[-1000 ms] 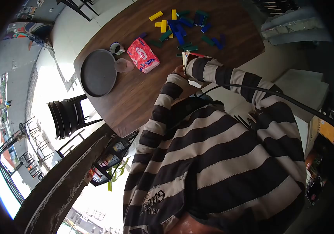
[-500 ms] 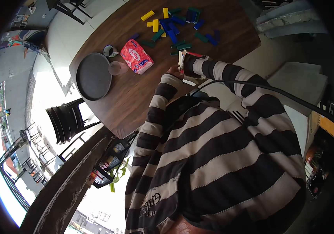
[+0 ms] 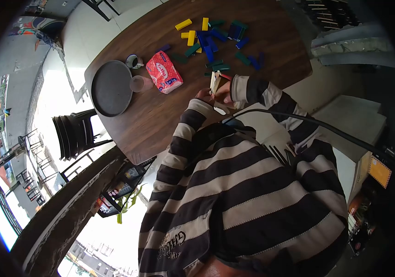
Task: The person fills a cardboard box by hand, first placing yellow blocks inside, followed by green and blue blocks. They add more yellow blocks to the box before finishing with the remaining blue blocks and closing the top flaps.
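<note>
Wood-grain tabletop (image 3: 160, 120), biggest thing, runs out in front of you; clock positions read from your hands. Stacked black chairs (image 3: 72, 135) past its edge, 8 o'clock. Round dark tray (image 3: 111, 87) flat on the tabletop, 9 o'clock. Pink printed pack (image 3: 164, 74) lying at 10, right of the tray. Your right hand (image 3: 225, 93) and left hand (image 3: 204, 95) meet near the tabletop's near edge, fingers closed on a cream-and-red item (image 3: 215, 83), left hand at its lower end, right hand on its right side; exact finger grip too small to tell. Clear cup (image 3: 140, 84) at 9, between tray and pack; mug (image 3: 133, 61) at 10, above the cup. Small blocks scattered on the tabletop: yellow blocks (image 3: 191, 38) at 11, blue blocks (image 3: 210, 54) mostly at 12, green blocks (image 3: 242, 58) from 11 round to 1, some touching or overlapping.
</note>
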Motion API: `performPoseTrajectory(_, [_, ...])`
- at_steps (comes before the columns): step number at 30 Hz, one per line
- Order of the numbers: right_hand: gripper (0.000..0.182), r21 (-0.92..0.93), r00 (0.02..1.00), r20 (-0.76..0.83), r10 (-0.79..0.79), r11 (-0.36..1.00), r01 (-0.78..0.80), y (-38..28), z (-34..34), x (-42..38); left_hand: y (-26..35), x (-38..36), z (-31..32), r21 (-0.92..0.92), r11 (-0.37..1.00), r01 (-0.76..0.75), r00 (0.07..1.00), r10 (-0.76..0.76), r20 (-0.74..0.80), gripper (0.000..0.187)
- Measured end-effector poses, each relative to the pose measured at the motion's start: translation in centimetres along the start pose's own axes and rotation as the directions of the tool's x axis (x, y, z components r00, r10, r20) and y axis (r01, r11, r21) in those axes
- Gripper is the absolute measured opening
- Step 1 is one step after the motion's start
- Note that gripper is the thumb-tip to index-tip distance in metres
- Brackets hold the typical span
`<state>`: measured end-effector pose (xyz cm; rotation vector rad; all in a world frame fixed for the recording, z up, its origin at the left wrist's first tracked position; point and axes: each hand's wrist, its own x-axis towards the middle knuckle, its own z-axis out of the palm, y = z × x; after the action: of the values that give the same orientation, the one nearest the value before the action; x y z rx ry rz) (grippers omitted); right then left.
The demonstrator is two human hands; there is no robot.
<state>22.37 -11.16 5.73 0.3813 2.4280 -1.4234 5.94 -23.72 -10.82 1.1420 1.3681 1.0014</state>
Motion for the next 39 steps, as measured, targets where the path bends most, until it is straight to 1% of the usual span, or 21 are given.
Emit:
performPoseTrajectory(1, [0.028,0.295,0.997,0.060,-0.040,0.955,0.021,0.8,-0.9,-1.2,1.2,-0.6,-0.2,0.035,0.998,-0.044,0.999,0.044,0.005,0.042])
performPoseTrajectory(3, [0.027,0.764,0.980,0.171,0.098,0.615,-0.195,1.4,-3.2,-3.4,2.6,-1.1,-0.8,0.113,0.985,-0.131,0.991,0.130,0.016,0.041])
performPoseTrajectory(4, [0.026,0.793,0.985,0.079,0.150,0.589,-0.153,2.7,-4.1,-3.4,1.4,-1.2,-0.9,0.265,0.952,-0.155,0.987,0.158,0.010,0.038])
performPoseTrajectory(6, [0.026,0.842,0.958,-0.108,0.266,0.538,-0.054,6.8,-6.4,-1.8,3.0,-1.8,-1.1,0.182,0.982,0.039,0.997,-0.027,-0.069,0.037])
performPoseTrajectory(7, [0.025,0.832,0.892,-0.271,0.361,0.553,0.028,10.0,-6.4,0.2,4.4,-2.2,-1.1,0.132,0.982,0.131,0.988,-0.119,-0.098,0.036])
performPoseTrajectory(8, [0.023,0.727,0.798,-0.459,0.389,0.681,0.086,13.9,-6.3,2.6,6.6,-2.7,-1.8,0.095,0.993,0.067,0.993,-0.057,-0.107,0.031])
performPoseTrajectory(9, [0.025,0.588,0.675,-0.672,0.304,0.773,0.237,20.4,-5.0,6.3,6.5,-3.0,-2.4,0.116,0.990,0.084,0.988,-0.068,-0.141,0.029])
performPoseTrajectory(10, [0.028,0.382,0.570,-0.766,0.298,0.924,0.031,22.7,-4.5,8.8,5.9,-3.3,-3.0,0.135,0.985,0.104,0.981,-0.079,-0.178,0.027])
performPoseTrajectory(11, [0.032,0.159,0.468,-0.851,0.238,0.966,-0.203,23.5,-4.5,10.8,5.3,-3.8,-3.7,0.153,0.980,0.126,0.972,-0.091,-0.216,0.025])
performPoseTrajectory(14, [0.035,-0.324,0.474,-0.861,-0.184,0.917,-0.232,19.7,-5.8,13.4,3.3,-6.5,-6.6,0.093,0.980,0.175,0.956,-0.147,-0.253,0.028])
performPoseTrajectory(15, [0.034,-0.422,0.626,-0.759,-0.178,0.867,-0.265,20.0,-5.8,13.7,2.4,-8.2,-7.6,0.071,0.971,0.230,0.937,-0.201,-0.285,0.028])
performPoseTrajectory(17, [0.032,-0.614,0.859,-0.501,-0.108,0.743,-0.265,21.4,-5.3,14.5,-1.8,-13.2,-9.4,0.035,0.914,0.405,0.815,-0.343,-0.466,0.028])
performPoseTrajectory(19, [0.026,-0.589,0.847,-0.532,0.011,0.713,-0.380,22.6,-5.3,13.6,-6.9,-20.3,-10.0,0.192,0.791,0.581,0.703,-0.369,-0.607,0.029])
performPoseTrajectory(21, [0.023,-0.507,0.777,-0.603,0.183,0.663,-0.550,22.7,-6.2,12.0,-6.7,-26.5,-8.0,0.217,0.633,0.743,0.581,-0.449,-0.679,0.027])
performPoseTrajectory(23, [0.021,-0.485,0.772,-0.632,0.067,0.742,-0.462,24.1,-6.7,12.6,-12.4,-33.9,-5.7,-0.044,0.496,0.867,0.344,-0.660,-0.668,0.025])
performPoseTrajectory(25, [0.023,-0.538,0.798,-0.601,-0.048,0.762,-0.360,24.6,-7.5,14.0,-13.4,-37.8,-2.0,-0.166,0.323,0.932,0.168,-0.789,-0.592,0.026])
performPoseTrajectory(27, [0.030,-0.657,0.859,-0.486,-0.162,0.716,-0.236,23.4,-8.3,16.2,-6.1,-34.1,0.2,0.091,0.029,0.995,0.065,-0.901,-0.428,0.029])
performPoseTrajectory(28, [0.033,-0.728,0.846,-0.475,-0.241,0.647,-0.225,24.7,-7.5,17.9,-5.3,-34.4,1.6,0.088,0.014,0.996,0.047,-0.919,-0.391,0.029])
performPoseTrajectory(32, [0.035,-0.663,0.920,-0.391,0.038,0.681,-0.310,22.5,-7.8,20.5,-8.0,-38.2,5.4,-0.281,0.171,0.944,0.060,-0.930,-0.364,0.029])
performPoseTrajectory(35, [0.032,-0.691,0.953,-0.301,0.035,0.680,-0.243,22.4,-6.4,20.2,-8.7,-38.8,6.2,-0.487,0.238,0.840,0.059,-0.933,-0.355,0.029])
performPoseTrajectory(39, [0.029,-0.662,0.944,-0.330,0.018,0.709,-0.244,24.3,-5.4,20.0,-8.4,-38.5,6.8,-0.599,0.253,0.760,0.049,-0.941,-0.336,0.029])
